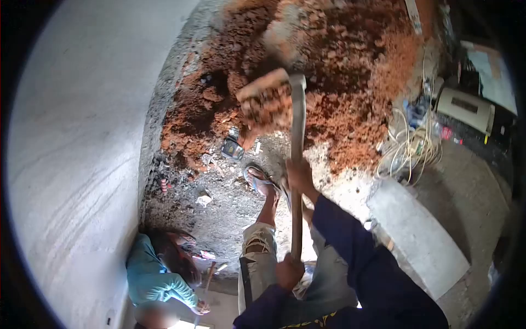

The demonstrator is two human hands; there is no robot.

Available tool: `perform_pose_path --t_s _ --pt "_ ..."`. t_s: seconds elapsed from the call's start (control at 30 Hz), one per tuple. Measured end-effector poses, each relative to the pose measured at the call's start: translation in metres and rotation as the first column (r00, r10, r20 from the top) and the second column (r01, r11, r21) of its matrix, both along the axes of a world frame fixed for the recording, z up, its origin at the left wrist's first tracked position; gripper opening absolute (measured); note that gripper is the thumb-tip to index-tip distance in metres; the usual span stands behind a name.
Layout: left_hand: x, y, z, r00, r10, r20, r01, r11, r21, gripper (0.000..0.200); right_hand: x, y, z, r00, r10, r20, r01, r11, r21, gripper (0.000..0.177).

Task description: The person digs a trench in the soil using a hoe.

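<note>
Both my hands grip the long wooden handle of a hoe (297,126). My right hand (299,176) is closed around the middle of the handle. Lower down, near its butt end, my left hand (289,272) is wrapped around it. The hoe's head, blurred by motion, is raised at the far end, with clumps of reddish soil at its blade (266,90). Beyond and around it spreads a heap of loose red-brown soil (345,120). My sandaled foot (259,181) stands on the dusty floor just short of the heap.
A pale wall (82,137) bounds the left side. Crouched at lower left is another person in a teal shirt (159,282), holding a thin stick. On the right lie tangled cables (413,145), a concrete-coloured slab (416,236) and a beige boxy device (466,109). Litter dots the floor.
</note>
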State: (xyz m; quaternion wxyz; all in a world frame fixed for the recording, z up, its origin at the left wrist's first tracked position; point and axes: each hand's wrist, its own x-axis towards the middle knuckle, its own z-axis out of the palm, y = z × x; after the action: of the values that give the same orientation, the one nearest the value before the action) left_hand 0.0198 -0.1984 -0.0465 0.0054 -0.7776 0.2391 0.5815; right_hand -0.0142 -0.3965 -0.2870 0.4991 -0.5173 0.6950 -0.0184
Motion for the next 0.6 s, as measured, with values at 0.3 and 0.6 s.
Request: perform_pose_path --t_s 0.3,0.6 --pt "-0.022 0.005 -0.036 0.982 0.075 0.175 -0.063 0.995 -0.075 0.017 0.027 -0.053 0.044 0.961 -0.232 0.151 0.192 0.952 0.240 0.035" --pt "-0.060 -0.122 -0.163 0.925 0.230 0.303 -0.153 0.954 -0.257 0.023 0.059 -0.177 -0.061 0.976 -0.051 0.213 -0.006 0.967 0.256 0.028"
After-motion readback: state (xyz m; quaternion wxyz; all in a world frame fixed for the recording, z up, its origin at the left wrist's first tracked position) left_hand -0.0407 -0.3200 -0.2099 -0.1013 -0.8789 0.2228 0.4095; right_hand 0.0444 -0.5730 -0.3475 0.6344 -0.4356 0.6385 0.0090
